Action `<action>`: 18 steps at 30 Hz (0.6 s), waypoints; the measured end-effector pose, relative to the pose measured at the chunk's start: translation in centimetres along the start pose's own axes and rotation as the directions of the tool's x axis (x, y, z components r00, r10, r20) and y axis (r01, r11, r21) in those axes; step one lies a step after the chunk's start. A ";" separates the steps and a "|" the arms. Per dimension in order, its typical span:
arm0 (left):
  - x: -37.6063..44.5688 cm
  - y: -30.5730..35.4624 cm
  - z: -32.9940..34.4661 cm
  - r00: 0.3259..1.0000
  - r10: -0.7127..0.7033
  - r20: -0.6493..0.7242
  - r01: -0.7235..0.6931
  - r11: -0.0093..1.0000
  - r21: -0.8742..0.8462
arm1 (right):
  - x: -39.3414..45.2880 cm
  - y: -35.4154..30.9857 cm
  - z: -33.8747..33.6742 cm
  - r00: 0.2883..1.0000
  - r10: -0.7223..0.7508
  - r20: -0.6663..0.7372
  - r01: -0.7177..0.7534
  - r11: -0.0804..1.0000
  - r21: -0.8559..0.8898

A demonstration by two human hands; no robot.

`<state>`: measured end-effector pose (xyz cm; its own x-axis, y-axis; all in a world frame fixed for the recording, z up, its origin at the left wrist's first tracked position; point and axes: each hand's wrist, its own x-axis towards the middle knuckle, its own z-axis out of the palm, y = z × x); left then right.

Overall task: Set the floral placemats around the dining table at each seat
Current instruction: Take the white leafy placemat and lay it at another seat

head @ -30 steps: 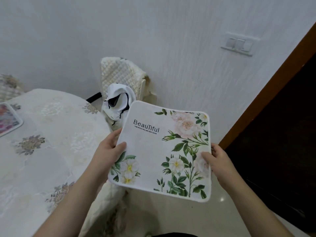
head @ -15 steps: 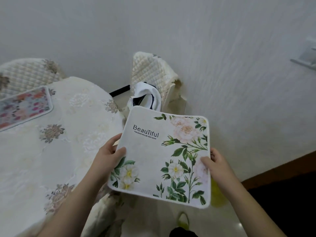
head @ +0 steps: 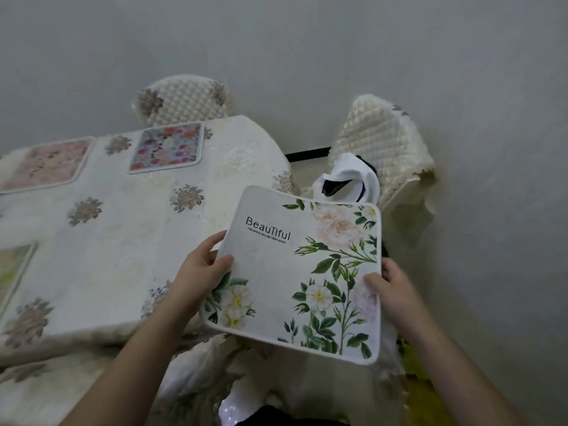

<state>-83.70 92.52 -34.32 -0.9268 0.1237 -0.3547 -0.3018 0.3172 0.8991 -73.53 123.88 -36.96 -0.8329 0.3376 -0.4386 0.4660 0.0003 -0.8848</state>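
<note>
I hold a white floral placemat [head: 295, 272] printed "BeauTiful" in the air, just off the table's right end. My left hand [head: 199, 272] grips its left edge and my right hand [head: 390, 290] grips its right edge. The dining table [head: 123, 241] with a cream embroidered cloth lies to the left. On its far side lie a colourful floral placemat [head: 167, 148] and a pale pink placemat [head: 47, 164]. The corner of a greenish placemat [head: 12, 269] shows at the left edge.
A quilted cream chair [head: 184, 99] stands behind the table against the wall. Another quilted chair [head: 384, 149] at the right end carries a white and dark cloth [head: 353, 179]. Something yellow [head: 418, 373] lies on the floor at lower right.
My view has swung left, bringing more of the table and its laid placemats into sight. The placemat stays held in both hands, now nearer the table's right end.
</note>
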 end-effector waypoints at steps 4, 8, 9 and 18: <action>1.1 -1.3 -3.1 0.997 -0.007 -0.075 0.003 0.999 -0.050 | 2.8 -1.7 3.4 0.997 -0.013 0.076 0.016 0.999 -0.035; 2.7 -2.6 -6.9 0.993 -0.008 -0.120 -0.001 0.997 -0.074 | 4.6 -3.3 7.4 0.989 -0.019 0.145 0.030 0.997 -0.071; 3.0 -2.9 -7.9 0.990 -0.012 -0.139 0.001 0.997 -0.080 | 5.0 -3.7 8.4 0.985 -0.022 0.171 0.037 0.996 -0.085; 4.3 -5.6 -15.2 0.960 -0.061 -0.274 0.047 0.997 -0.058 | 7.9 -5.7 16.3 0.945 -0.008 0.326 0.056 0.989 -0.139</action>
<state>-89.34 76.98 -37.00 -0.9323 -0.1586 -0.3250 -0.3575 0.2676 0.8947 -87.59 111.17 -37.98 -0.8884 0.0125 -0.4588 0.4553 0.1499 -0.8776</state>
